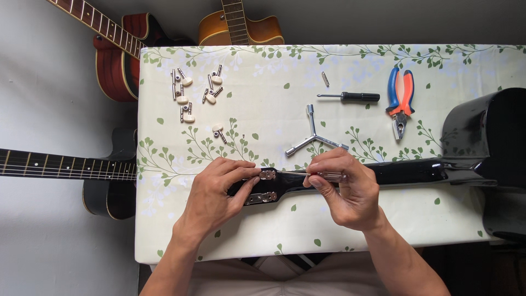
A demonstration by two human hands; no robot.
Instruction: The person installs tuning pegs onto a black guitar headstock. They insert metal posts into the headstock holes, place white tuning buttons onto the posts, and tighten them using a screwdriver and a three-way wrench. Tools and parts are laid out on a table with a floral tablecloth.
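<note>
Here, in the head view, the worktop wears a pale cloth printed with green leaves, and it ends close to the person's lap, so little bare room lies between the hands and the near edge. More open cloth lies toward the far edge, between the loose tuning pegs at the far left and the tools. No packages, labels or signs show.

A black guitar lies across the worktop, its body hanging off the right edge and its headstock pointing left. The left hand holds the headstock end, fingers pressed together on it beside two metal tuner plates. The right hand pinches a clear-handled screwdriver, its tip at the upper plate.

Beyond lie a three-armed socket wrench, a black screwdriver and orange-and-blue pliers. Three other guitars stand off the left and far edges.
</note>
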